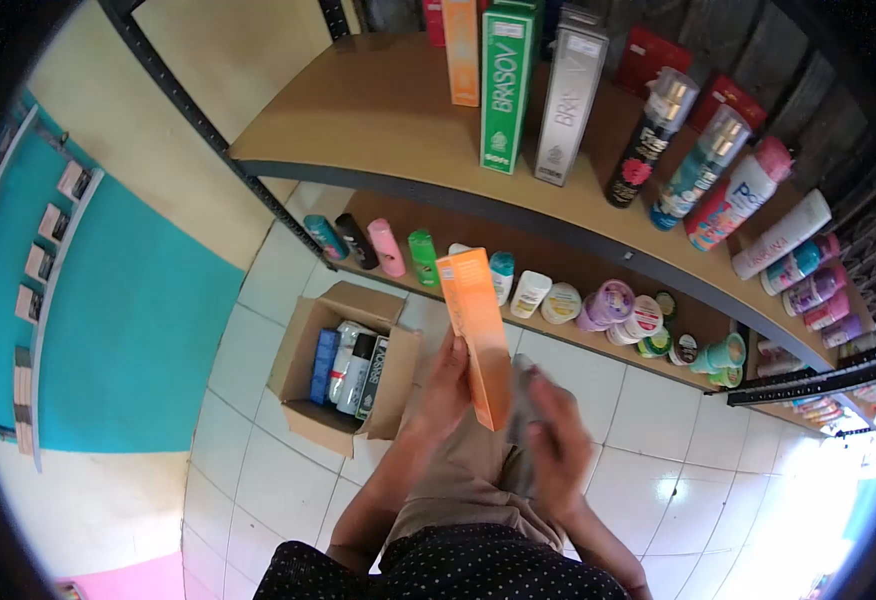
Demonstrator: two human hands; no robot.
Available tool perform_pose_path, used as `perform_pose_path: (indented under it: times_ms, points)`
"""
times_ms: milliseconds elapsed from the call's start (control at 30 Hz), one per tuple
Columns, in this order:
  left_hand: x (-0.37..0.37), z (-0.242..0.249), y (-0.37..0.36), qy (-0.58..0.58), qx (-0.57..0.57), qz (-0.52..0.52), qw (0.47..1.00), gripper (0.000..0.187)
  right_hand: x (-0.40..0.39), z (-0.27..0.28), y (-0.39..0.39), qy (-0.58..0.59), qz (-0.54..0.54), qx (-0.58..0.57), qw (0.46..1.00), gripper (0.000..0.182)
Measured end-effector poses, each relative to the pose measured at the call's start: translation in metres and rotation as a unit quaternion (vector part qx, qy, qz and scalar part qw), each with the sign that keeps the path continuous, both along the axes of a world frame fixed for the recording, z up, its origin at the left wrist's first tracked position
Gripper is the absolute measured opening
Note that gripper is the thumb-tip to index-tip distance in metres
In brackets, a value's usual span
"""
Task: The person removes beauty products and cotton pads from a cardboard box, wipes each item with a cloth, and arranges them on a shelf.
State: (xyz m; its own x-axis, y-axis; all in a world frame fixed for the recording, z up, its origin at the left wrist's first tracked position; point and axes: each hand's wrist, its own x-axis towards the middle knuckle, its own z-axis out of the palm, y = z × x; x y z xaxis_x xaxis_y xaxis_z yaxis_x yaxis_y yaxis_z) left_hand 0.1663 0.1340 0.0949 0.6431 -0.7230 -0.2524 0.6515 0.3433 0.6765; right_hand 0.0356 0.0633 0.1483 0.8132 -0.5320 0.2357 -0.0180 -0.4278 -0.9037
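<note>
An orange box (478, 335), tall and narrow, is tilted in front of my body. My left hand (444, 385) grips its left side near the middle. To the right of the box is my right hand (556, 435), blurred by motion, with its fingers curled around a greyish object (524, 385) too smeared to identify. On the upper shelf (358, 110), a green BRASOV box (506, 95) and a silver BRASOV box (566, 105) stand upright beside another orange box (464, 55).
An open cardboard box (293, 370) holding bottles and boxes sits on the tiled floor (248, 430) at left. Spray bottles (648, 140) stand at the upper shelf's right. The lower shelf bears small bottles (423, 257) and jars (613, 303). A metal post (188, 95) rises at left.
</note>
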Motion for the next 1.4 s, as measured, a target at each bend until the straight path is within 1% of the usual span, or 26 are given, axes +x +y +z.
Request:
perform_pose_path:
  times_ms: [33,67,133,167,200,267,333,367,400,433,467,500,533,567,633,667,800,833,900,967,1033,1067,1133,1333,1367,1400]
  points:
    - [-0.005,-0.001,-0.003,-0.057,0.025,0.005,0.998,0.051,0.003,0.002,0.006,-0.002,0.048,-0.083,0.995,0.045]
    - [-0.01,0.006,-0.003,-0.015,0.007,-0.029,0.999,0.048,0.008,-0.004,0.007,-0.003,0.041,-0.087,0.995,0.045]
    - [-0.019,0.003,-0.004,-0.029,0.018,-0.03,0.999,0.047,0.021,-0.017,0.003,-0.043,0.087,-0.256,0.962,0.046]
    - [-0.024,0.003,-0.006,-0.042,0.032,-0.022,0.998,0.047,0.024,-0.015,-0.003,-0.045,0.083,-0.261,0.961,0.046]
    - [-0.032,0.007,-0.009,-0.038,0.029,0.021,0.999,0.048,0.03,-0.011,-0.009,-0.045,0.062,-0.281,0.957,0.044]
    - [-0.038,0.003,-0.012,-0.042,0.011,0.032,0.999,0.049,0.035,-0.005,-0.016,-0.053,0.043,-0.305,0.95,0.043]
    - [-0.03,0.006,-0.015,-0.048,-0.009,0.046,0.998,0.05,0.034,-0.003,-0.017,-0.066,0.086,-0.285,0.952,0.04]
    - [-0.019,0.012,-0.016,-0.121,-0.005,0.043,0.992,0.053,0.031,-0.002,-0.018,-0.073,0.088,-0.292,0.95,0.04]
    - [-0.007,0.018,-0.016,-0.192,-0.001,0.04,0.981,0.057,0.025,-0.002,-0.017,-0.08,0.091,-0.241,0.963,0.04]
    - [0.007,0.027,-0.016,-0.197,-0.006,0.045,0.979,0.057,0.018,-0.003,-0.016,-0.087,0.093,-0.188,0.974,0.04]
    - [0.026,0.039,-0.017,-0.247,-0.007,0.062,0.967,0.06,0.013,-0.006,-0.016,-0.093,0.096,-0.195,0.972,0.04]
    - [0.046,0.051,-0.019,-0.295,-0.007,0.079,0.952,0.063,0.007,-0.01,-0.016,-0.066,0.049,-0.104,0.991,0.039]
    - [0.069,0.065,-0.021,-0.329,-0.015,0.097,0.939,0.061,0.001,-0.013,-0.016,-0.038,0.003,-0.01,0.999,0.039]
    - [0.093,0.079,-0.026,-0.364,-0.023,0.116,0.924,0.059,-0.005,-0.016,-0.017,-0.045,0.005,-0.015,0.999,0.039]
    - [0.134,0.104,-0.039,-0.372,-0.06,0.125,0.918,0.052,-0.018,-0.02,-0.019,0.007,-0.065,0.038,0.997,0.035]
    - [0.156,0.11,-0.048,-0.388,-0.082,0.114,0.911,0.049,-0.021,-0.022,-0.021,-0.002,-0.065,0.033,0.997,0.035]
    - [0.23,0.1,-0.089,-0.434,-0.135,0.063,0.889,0.043,-0.03,-0.027,-0.025,-0.018,-0.106,0.067,0.992,0.032]
    - [0.236,0.099,-0.096,-0.439,-0.14,0.064,0.885,0.043,-0.031,-0.026,-0.027,-0.019,-0.117,0.083,0.989,0.032]
    - [0.245,0.095,-0.11,-0.38,-0.124,0.051,0.915,0.043,-0.032,-0.025,-0.03,-0.028,-0.122,0.078,0.989,0.031]
    - [0.243,0.101,-0.119,-0.388,-0.127,0.06,0.911,0.043,-0.032,-0.021,-0.032,-0.033,-0.128,0.074,0.988,0.03]
    - [0.246,0.101,-0.123,-0.368,-0.135,0.002,0.92,0.044,-0.031,-0.019,-0.031,-0.078,-0.134,-0.002,0.988,0.026]
    - [0.246,0.101,-0.124,-0.369,-0.135,0.004,0.92,0.044,-0.031,-0.02,-0.032,-0.078,-0.133,-0.003,0.988,0.026]
    - [0.242,0.101,-0.125,-0.365,-0.123,-0.009,0.923,0.047,-0.034,-0.023,-0.035,-0.042,-0.096,0.105,0.989,0.032]
    - [0.237,0.102,-0.118,-0.367,-0.124,-0.034,0.921,0.056,-0.032,-0.016,-0.033,-0.029,-0.102,0.083,0.991,0.03]
    - [0.235,0.102,-0.116,-0.366,-0.123,-0.035,0.922,0.056,-0.032,-0.019,-0.033,-0.029,-0.103,0.084,0.991,0.03]
    - [0.232,0.103,-0.115,-0.36,-0.125,-0.026,0.924,0.051,-0.032,-0.023,-0.034,-0.022,-0.123,0.1,0.987,0.029]
